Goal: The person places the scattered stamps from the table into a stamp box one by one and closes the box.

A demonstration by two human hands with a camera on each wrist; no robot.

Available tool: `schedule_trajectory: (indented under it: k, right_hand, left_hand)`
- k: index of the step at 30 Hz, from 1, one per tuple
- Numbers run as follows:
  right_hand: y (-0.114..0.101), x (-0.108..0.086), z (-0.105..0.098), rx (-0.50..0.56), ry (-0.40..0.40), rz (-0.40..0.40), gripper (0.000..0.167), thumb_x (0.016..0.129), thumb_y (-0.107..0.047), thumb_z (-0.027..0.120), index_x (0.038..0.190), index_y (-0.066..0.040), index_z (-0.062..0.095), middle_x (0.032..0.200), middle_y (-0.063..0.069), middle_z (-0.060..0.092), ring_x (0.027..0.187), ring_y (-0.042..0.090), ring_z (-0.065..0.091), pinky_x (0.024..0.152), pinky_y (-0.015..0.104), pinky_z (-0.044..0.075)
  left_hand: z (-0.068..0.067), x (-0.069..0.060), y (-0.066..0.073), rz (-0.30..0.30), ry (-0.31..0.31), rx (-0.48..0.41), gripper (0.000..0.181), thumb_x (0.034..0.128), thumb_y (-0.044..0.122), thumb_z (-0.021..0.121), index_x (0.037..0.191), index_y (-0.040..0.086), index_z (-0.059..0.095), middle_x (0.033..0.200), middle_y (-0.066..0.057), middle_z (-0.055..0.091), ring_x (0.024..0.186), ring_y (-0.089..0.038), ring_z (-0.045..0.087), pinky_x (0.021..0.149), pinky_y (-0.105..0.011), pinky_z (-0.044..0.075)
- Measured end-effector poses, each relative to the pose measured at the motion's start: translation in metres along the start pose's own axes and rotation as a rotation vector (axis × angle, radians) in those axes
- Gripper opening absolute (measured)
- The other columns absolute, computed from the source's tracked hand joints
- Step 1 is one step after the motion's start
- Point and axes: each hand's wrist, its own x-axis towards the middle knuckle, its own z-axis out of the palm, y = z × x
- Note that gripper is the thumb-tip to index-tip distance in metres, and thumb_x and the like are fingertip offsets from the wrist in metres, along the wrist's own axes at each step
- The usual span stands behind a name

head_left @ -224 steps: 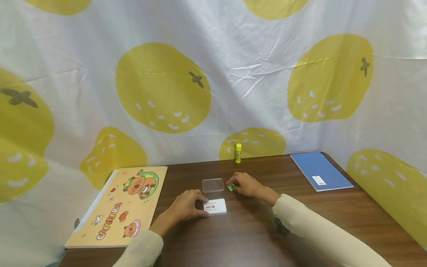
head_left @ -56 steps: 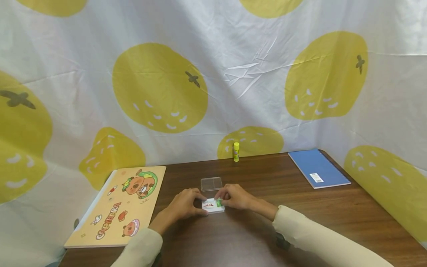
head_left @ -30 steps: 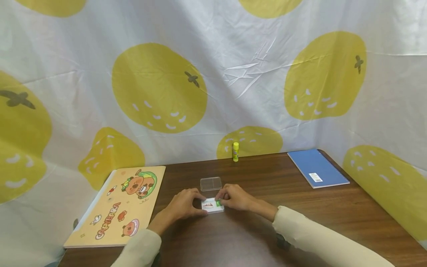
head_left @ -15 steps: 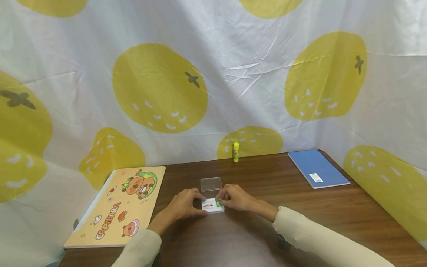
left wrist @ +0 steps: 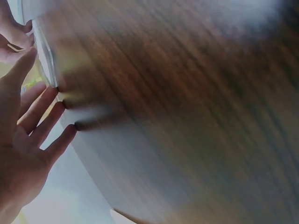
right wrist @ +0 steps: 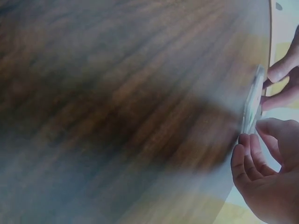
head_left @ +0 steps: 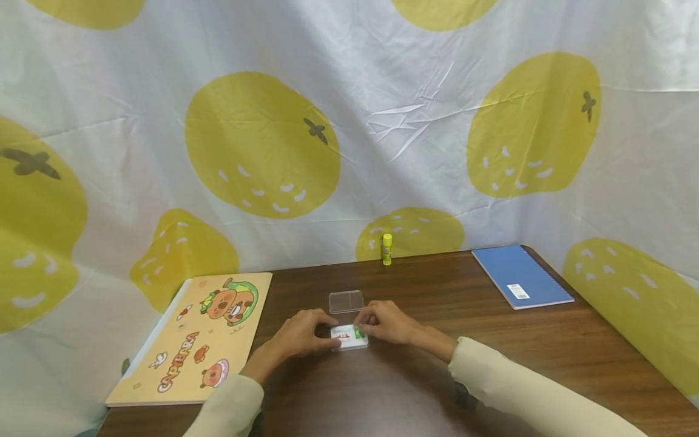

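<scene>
In the lower middle of the frame, the left hand (head_left: pixel 306 332) holds the left end of a flat white box (head_left: pixel 347 341) between thumb and finger. The right hand (head_left: pixel 386 322), its fingertips close together, pinches a little green piece (head_left: pixel 358 333) on the box's right end. A yellow capybara book (head_left: pixel 202 343) lies at the lower left. Just past the box is a clear lid (head_left: pixel 346 301). Farther back, a blue notebook (head_left: pixel 521 276) lies at the right and a yellow glue stick (head_left: pixel 387 249) stands near the middle.
</scene>
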Motion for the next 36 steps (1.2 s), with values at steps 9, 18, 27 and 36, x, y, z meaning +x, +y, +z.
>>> schedule_trajectory:
  k: [9, 18, 27, 36]
  right_hand:
    - [0.004, 0.006, -0.007, 0.006, 0.019, -0.008, 0.013, 0.092, -0.001, 0.071, 0.102, -0.004, 0.078, 0.097, 0.005, 0.077, 0.088, 0.016, 0.071, 0.080, 0.027, 0.057]
    - [0.009, 0.009, -0.009, -0.011, 0.011, 0.047, 0.016, 0.091, -0.002, 0.072, 0.107, 0.000, 0.077, 0.100, 0.008, 0.078, 0.094, 0.024, 0.073, 0.082, 0.034, 0.059]
    - [0.018, 0.015, -0.012, -0.057, 0.039, 0.074, 0.020, 0.091, -0.002, 0.075, 0.111, 0.002, 0.075, 0.104, 0.011, 0.077, 0.101, 0.027, 0.073, 0.087, 0.039, 0.058]
    - [0.026, 0.022, -0.016, -0.114, 0.059, 0.112, 0.034, 0.088, -0.004, 0.079, 0.119, 0.006, 0.070, 0.115, 0.018, 0.074, 0.111, 0.034, 0.069, 0.097, 0.046, 0.055]
  left_hand:
    - [-0.003, 0.007, -0.007, 0.041, 0.012, -0.104, 0.037, 0.0904, 0.021, 0.082, 0.120, 0.001, 0.073, 0.116, -0.013, 0.073, 0.110, -0.028, 0.068, 0.097, -0.048, 0.054]
    - [-0.001, 0.010, -0.015, 0.042, 0.075, -0.101, 0.033, 0.0904, 0.015, 0.081, 0.118, -0.002, 0.074, 0.116, -0.015, 0.073, 0.112, -0.033, 0.068, 0.099, -0.051, 0.052]
    - [-0.001, 0.016, -0.031, 0.025, 0.164, -0.092, 0.030, 0.0876, 0.008, 0.082, 0.114, -0.003, 0.075, 0.111, -0.016, 0.074, 0.104, -0.032, 0.070, 0.092, -0.049, 0.055]
    - [-0.001, 0.026, -0.034, -0.029, 0.179, -0.077, 0.037, 0.0852, 0.010, 0.085, 0.117, -0.003, 0.073, 0.116, -0.017, 0.073, 0.111, -0.034, 0.068, 0.098, -0.050, 0.053]
